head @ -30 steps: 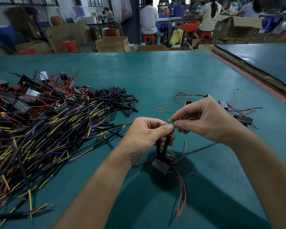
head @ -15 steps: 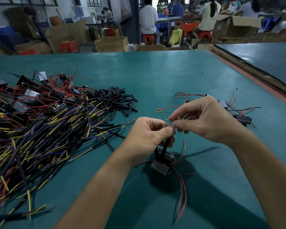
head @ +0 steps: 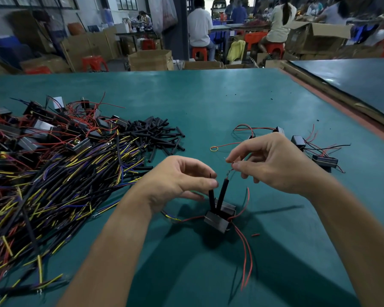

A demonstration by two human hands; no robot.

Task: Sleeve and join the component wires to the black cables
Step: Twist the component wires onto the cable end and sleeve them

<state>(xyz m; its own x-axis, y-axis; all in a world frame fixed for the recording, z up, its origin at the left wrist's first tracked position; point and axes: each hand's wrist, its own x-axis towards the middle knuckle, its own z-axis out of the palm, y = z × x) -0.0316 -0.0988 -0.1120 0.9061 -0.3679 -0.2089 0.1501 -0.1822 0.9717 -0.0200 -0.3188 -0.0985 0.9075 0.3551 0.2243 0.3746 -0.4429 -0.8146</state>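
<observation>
A small black box component (head: 217,220) stands on the green table (head: 220,100) below both hands, red wires trailing from it. Two black sleeves rise from it in a V. My left hand (head: 180,180) pinches the top of the left sleeve (head: 211,199). My right hand (head: 268,162) pinches the thin bare wire end above the right sleeve (head: 222,192). The hands are apart, about a finger's width between the fingertips.
A big heap of black cables with yellow and purple ends (head: 53,187) fills the left. Loose black sleeves (head: 157,136) lie beside it. Other box components with red wires (head: 315,154) lie at the right. People sit at benches behind.
The hands, joined at the fingertips before, have drawn apart. The two sleeves now spread in a V, each hand keeping one end.
</observation>
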